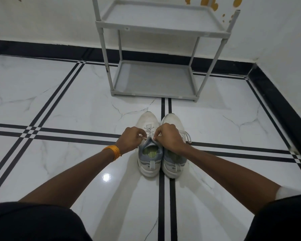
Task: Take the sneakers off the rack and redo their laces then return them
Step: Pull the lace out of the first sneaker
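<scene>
Two white and grey sneakers stand side by side on the tiled floor, toes pointing away from me. Over the left sneaker (pixel 149 159), my left hand (pixel 131 139) pinches one white lace end at the tongue's left side. My right hand (pixel 170 138) pinches the other lace end at the tongue's right side and partly covers the right sneaker (pixel 175 164). The right sneaker's lace (pixel 188 136) lies loose past my right hand. The grey shoe rack (pixel 155 79) stands beyond the sneakers against the wall, and both visible shelves hold nothing.
White marble-look floor with black stripe lines (pixel 165 197) spreads all around. A black skirting (pixel 276 105) runs along the back and right walls. My knees in dark shorts fill the lower corners. An orange bangle (pixel 114 151) is on my left wrist.
</scene>
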Demonstrator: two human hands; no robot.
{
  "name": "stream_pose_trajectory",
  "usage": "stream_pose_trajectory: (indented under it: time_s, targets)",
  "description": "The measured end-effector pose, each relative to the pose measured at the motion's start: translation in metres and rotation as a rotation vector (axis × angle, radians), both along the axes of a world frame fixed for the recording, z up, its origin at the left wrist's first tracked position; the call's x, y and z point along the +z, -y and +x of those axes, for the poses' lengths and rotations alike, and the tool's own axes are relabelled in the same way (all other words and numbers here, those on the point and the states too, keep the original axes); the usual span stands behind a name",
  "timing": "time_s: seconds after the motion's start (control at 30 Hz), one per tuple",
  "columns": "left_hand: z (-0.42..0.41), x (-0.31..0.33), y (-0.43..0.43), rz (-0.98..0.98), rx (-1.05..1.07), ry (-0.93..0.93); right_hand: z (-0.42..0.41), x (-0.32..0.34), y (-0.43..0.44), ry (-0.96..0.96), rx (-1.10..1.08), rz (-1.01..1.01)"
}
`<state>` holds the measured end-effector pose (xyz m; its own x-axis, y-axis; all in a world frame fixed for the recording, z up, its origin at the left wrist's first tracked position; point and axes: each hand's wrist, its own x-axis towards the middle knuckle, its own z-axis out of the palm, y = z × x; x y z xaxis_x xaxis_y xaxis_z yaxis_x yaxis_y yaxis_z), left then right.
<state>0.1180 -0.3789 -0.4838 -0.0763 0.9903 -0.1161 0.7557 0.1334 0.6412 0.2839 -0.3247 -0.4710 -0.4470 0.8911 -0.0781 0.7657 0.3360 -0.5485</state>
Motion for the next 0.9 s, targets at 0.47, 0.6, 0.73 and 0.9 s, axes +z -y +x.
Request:
stream_pose_trajectory:
  time_s: [0.47,0.6,0.73,0.9]
  targets:
    - [-0.018,0.032,0.000,0.051,-0.025,-0.312,0.029,0.036,-0.015,0.264,0.074,0.030]
    - [-0.038,0.087,-0.020,0.151,-0.053,-0.220,0.038,0.090,-0.045,0.163,0.132,-0.061]
    - [-0.022,0.138,-0.033,0.215,-0.240,-0.097,0.033,0.148,-0.057,-0.144,0.110,-0.209]
    - [0.003,0.165,-0.042,0.135,-0.387,0.170,0.020,0.191,-0.066,-0.495,-0.020,-0.354]
